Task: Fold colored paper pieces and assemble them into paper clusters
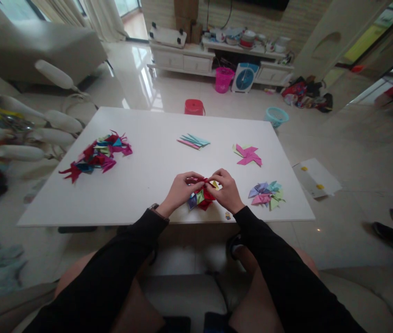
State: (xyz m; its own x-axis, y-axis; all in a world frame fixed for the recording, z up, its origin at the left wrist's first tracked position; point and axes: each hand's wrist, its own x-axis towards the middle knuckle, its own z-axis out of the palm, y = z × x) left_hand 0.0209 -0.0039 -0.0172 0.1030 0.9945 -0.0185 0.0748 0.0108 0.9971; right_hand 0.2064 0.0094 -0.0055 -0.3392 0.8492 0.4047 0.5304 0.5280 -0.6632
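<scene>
My left hand (181, 188) and right hand (227, 190) pinch one paper model (205, 198), which could crease or come apart.
It sits near the middle of the worktop's (141, 185) near edge, resting or lifted, I can't tell. Squeezing too hard could crush its folds; pulling unevenly could work pieces loose. If my right sleeve (264, 240) swings wide, it could scatter the pile (268, 195) by the worktop's near right corner.
</scene>
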